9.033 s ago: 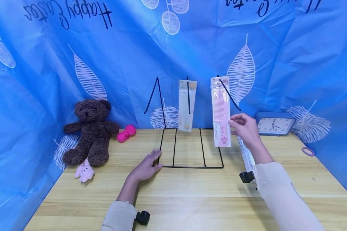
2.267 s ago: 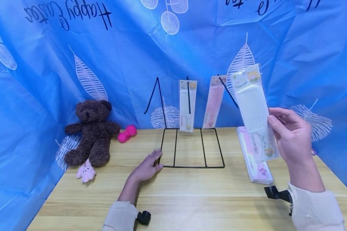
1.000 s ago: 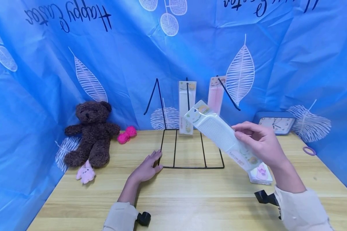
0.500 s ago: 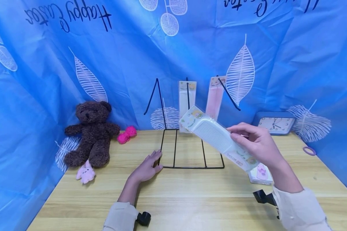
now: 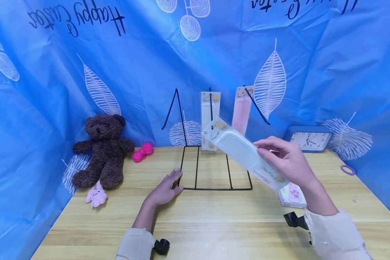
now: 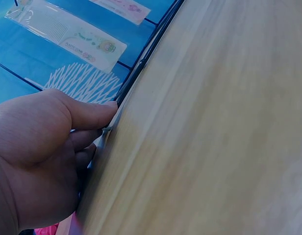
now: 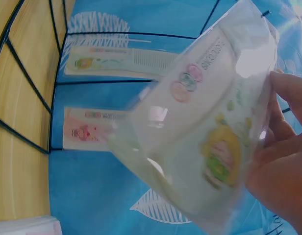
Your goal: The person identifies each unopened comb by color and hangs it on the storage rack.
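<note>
My right hand [image 5: 286,159] pinches a pale packaged comb [image 5: 247,153] by its long edge, the package tilted with its holed end up toward the left. In the right wrist view this comb package [image 7: 190,107] fills the middle. The black wire display rack [image 5: 214,189] stands on the table with three prongs. From its middle prong hangs a white packaged comb [image 5: 205,112], partly covered by the held one; a pink packaged comb [image 5: 242,108] hangs from the right prong. My left hand [image 5: 164,189] rests at the rack's front left corner, thumb tip at the rod in the left wrist view.
A stack of packaged combs [image 5: 294,196] lies right of the rack, partly behind my right hand. Behind it stand a clock [image 5: 308,140] and a purple ring [image 5: 347,169]. At left are a brown teddy bear [image 5: 102,151], a pink plush [image 5: 96,195] and a pink bow [image 5: 143,151].
Earlier my right hand was at the pink comb on the right prong. It then held up a pale comb at the right, and brought it left and tilted it before the rack. The left hand stays put.
</note>
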The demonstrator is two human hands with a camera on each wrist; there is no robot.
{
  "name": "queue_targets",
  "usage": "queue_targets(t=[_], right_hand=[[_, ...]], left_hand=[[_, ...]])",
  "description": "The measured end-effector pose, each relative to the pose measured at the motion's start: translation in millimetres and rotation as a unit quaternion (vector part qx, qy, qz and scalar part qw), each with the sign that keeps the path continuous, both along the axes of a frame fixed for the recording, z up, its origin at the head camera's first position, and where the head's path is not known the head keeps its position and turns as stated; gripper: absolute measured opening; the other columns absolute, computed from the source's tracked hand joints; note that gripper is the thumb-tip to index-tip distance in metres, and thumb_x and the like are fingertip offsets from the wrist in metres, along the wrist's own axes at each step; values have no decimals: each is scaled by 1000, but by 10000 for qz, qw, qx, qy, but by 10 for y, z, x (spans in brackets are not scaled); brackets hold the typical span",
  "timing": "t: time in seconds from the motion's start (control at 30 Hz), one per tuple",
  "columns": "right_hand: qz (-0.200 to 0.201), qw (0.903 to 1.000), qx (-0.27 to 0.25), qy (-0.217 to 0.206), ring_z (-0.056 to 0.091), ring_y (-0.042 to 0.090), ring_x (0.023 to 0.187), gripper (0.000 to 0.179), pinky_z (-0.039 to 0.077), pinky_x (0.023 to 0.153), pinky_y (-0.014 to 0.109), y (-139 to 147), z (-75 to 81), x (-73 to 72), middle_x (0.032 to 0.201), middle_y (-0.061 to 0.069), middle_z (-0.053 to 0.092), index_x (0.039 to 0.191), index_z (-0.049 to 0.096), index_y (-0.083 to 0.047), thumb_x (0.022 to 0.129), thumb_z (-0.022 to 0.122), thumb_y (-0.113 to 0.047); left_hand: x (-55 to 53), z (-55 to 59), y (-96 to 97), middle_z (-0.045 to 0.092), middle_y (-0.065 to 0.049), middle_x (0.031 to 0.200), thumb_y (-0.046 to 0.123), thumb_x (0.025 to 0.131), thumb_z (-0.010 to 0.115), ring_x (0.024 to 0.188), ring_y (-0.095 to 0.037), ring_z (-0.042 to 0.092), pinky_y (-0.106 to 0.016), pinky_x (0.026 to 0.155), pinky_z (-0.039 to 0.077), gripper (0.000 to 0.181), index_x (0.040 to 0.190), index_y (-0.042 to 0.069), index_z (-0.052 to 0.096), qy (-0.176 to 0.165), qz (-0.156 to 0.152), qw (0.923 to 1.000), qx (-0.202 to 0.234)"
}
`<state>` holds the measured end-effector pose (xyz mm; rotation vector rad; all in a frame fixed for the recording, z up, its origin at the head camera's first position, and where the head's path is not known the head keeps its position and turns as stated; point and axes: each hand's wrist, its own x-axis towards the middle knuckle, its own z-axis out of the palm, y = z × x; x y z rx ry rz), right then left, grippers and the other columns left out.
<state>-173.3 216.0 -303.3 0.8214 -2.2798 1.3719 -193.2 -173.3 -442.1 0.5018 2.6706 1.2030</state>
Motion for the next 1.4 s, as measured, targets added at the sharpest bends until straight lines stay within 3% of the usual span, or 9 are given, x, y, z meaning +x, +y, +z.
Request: queue_targets(t=[0.17, 0.4, 0.53, 0.83, 1.1, 1.4], right_hand=[[-236, 9994, 225, 102, 68, 13, 82, 23, 58, 65, 24, -65, -36, -9, 104, 4, 73, 114, 75, -7, 94, 68, 2], [-364, 9972, 615, 227, 67, 12, 78, 17, 57, 60, 25, -172, -110, -54, 99, 1, 76, 106, 77, -9, 92, 73, 0], [-332, 9985, 440, 32, 70, 16, 77, 12, 60, 59, 28, -246, -149, -93, 96, 4, 76, 104, 77, -8, 93, 73, -3], [-302, 9958, -54, -867, 72, 25, 82, 12, 63, 65, 37, -375, -250, -182, 100, 14, 73, 107, 72, -1, 97, 70, -7], [-69, 9923, -389, -1171, 72, 25, 87, 14, 63, 66, 36, -459, -302, -320, 103, 19, 72, 106, 70, 4, 96, 69, -6], [-90, 9903, -540, -1278, 72, 32, 91, 16, 63, 70, 38, -573, -348, -474, 104, 21, 71, 109, 68, 6, 98, 67, -6]], left_hand=[[1, -9, 4, 25, -23, 163, 7, 102, 57, 153, -38, 11, -51, 124, 3, 58, 153, -10, 33, 34, -11, 10000, -12], [12, 0, 14, 26, -24, 162, 5, 101, 58, 153, -39, 12, -52, 124, 5, 58, 151, -12, 34, 49, 2, 10000, 27], [16, -10, 13, 27, -24, 162, 5, 101, 58, 153, -39, 12, -52, 124, 4, 58, 151, -12, 35, 17, 29, 10000, 53], [8, -47, 12, 26, -23, 163, 6, 102, 58, 153, -38, 11, -52, 124, 4, 58, 152, -10, 35, -6, 32, 10000, 55], [2, -43, 17, 27, -23, 163, 6, 102, 57, 153, -38, 11, -51, 124, 4, 57, 152, -10, 35, -20, 43, 10000, 62], [-3, -16, 8, 25, -22, 163, 7, 102, 57, 153, -37, 11, -51, 124, 4, 58, 153, -9, 34, 2, 63, 10000, -13]])
